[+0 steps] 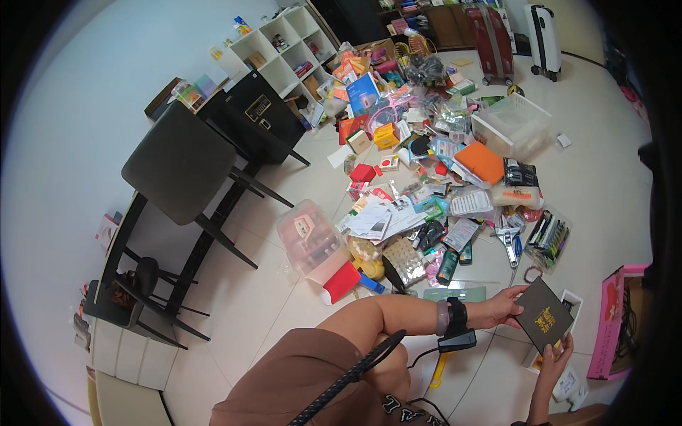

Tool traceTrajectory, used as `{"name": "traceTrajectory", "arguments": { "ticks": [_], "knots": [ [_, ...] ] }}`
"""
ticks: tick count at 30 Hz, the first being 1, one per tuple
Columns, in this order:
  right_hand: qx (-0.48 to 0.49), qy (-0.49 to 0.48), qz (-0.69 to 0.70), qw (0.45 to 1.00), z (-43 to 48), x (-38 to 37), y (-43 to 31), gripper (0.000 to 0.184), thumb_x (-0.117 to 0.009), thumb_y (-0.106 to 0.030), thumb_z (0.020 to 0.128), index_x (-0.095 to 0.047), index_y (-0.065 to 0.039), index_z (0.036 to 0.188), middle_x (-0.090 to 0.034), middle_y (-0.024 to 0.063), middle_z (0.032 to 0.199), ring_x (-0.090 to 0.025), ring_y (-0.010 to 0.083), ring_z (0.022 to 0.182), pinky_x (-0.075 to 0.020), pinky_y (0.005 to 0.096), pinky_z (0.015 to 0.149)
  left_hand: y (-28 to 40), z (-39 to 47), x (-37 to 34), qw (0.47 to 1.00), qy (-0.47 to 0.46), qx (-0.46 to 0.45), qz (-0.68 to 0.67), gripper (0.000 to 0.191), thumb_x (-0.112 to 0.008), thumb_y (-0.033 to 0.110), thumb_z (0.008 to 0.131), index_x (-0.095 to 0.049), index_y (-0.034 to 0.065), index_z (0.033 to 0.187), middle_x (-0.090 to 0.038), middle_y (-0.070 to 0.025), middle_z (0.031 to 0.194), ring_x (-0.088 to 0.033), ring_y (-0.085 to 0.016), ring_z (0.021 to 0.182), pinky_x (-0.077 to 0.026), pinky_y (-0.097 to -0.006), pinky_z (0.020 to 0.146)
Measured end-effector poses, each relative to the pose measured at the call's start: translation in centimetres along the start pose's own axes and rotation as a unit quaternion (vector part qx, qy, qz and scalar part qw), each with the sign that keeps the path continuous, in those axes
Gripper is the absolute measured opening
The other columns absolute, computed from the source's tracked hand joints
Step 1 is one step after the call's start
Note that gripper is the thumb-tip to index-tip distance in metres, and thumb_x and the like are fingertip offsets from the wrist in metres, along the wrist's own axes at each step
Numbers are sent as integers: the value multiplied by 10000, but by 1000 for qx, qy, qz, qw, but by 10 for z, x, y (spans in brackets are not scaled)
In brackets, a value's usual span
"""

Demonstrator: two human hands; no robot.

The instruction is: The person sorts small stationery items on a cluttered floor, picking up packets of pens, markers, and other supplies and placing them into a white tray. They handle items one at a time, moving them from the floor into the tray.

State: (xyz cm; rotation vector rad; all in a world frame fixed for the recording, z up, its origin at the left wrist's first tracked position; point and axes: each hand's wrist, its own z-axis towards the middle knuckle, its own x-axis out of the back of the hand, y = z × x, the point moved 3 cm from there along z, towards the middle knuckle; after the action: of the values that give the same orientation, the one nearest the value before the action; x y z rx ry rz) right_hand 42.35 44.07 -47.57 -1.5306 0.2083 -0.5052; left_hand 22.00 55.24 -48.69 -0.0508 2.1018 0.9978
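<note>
A dark, square card or flat folder with gold lettering is held between both my hands. My left hand pinches its left corner, and a bracelet and a black strap with a small black device circle that forearm. At the lower corner, the fingers of my right hand grip the edge. Partly hidden beneath the card is a white box on the tiled floor. Beyond the card lie a beaded bracelet and an adjustable wrench. A white bottle is beside my right wrist.
Papers, packets and small boxes spread over the floor ahead. A lidded clear plastic box sits left, near a dark chair and black safe. A pink-edged box with cables is at right; a translucent bin lies farther back.
</note>
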Motion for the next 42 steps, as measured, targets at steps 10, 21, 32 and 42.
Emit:
{"name": "traceTrajectory", "arguments": {
  "ticks": [10,21,32,42],
  "knots": [
    [-315,-168,88,930,-16,1,31,132,-560,-244,954,-526,-117,940,-579,6,679,-556,88,535,-460,226,471,-31,-1,22,995,-12,1,99,488,-567,65,886,-362,68,1329,-555,-30,1018,-622,-158,861,-571,-317,736],
    [-220,15,73,973,19,91,43,213,-526,-290,979,-528,-97,888,-573,3,683,-521,57,553,-427,182,492,-52,-39,70,982,39,148,109,300,-499,120,940,-481,13,1219,-633,-124,1028,-644,-166,781,-556,-290,743],
    [-401,44,289,868,-32,81,120,171,-559,-284,961,-554,-113,965,-567,-2,707,-555,78,599,-489,203,495,32,-3,213,572,311,-302,696,417,-681,170,761,-544,1,1117,-609,-173,1058,-521,-351,1055,-399,-431,944],
    [-390,-387,-75,832,-51,55,99,162,-541,-252,953,-542,-95,912,-590,-2,698,-576,88,659,-453,238,573,111,50,273,557,379,8,739,815,-738,566,631,-507,15,1186,-560,-216,1229,-504,-380,1174,-381,-566,953]
  ]
}}
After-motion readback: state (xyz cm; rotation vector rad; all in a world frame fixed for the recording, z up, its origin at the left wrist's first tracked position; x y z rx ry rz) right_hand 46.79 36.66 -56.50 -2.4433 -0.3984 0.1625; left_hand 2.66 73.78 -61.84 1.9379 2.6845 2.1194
